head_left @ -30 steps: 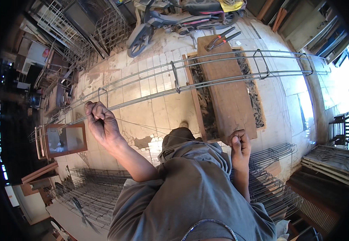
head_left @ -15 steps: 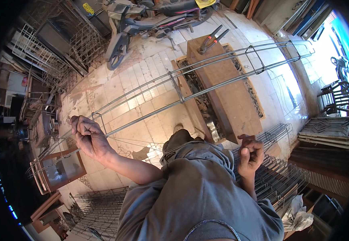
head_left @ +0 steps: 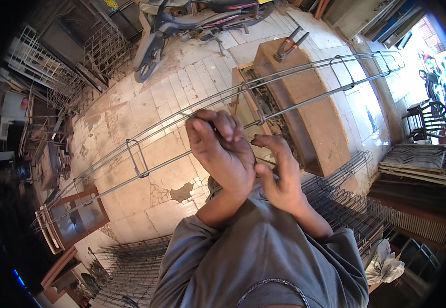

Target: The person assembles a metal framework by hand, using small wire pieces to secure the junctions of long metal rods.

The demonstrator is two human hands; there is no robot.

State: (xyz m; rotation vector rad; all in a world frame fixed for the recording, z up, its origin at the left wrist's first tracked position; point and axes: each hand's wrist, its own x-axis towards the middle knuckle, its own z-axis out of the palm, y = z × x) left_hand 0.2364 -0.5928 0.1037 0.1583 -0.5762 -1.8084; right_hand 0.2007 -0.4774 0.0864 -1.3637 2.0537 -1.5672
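Note:
A long cage of steel rods [head_left: 182, 155] with bent rectangular stirrups stretches across the view, passing over a brown wooden bench [head_left: 310, 115]. My left hand [head_left: 220, 151] is in front of its middle, with fingers curled and fingertips close to the upper rods. Whatever those fingers hold, if anything, is too small or hidden to make out. Just right of it and nearer my body is my right hand [head_left: 283, 177], its bent forefinger and thumb apart and nothing visible between them. Pincers with red-marked handles [head_left: 285, 50] stand at the bench's far end.
A motorcycle [head_left: 156, 43] is parked at the far side. Stacked steel cages lie near me on the right [head_left: 330, 197] and left [head_left: 130, 267]. Wire racks [head_left: 105, 56] lean at the far left. A dark chair [head_left: 428, 120] is at the right.
My left hand has moved right along the cage, from its left part to its middle. My right hand has come left and forward beside it. The view has shifted slightly.

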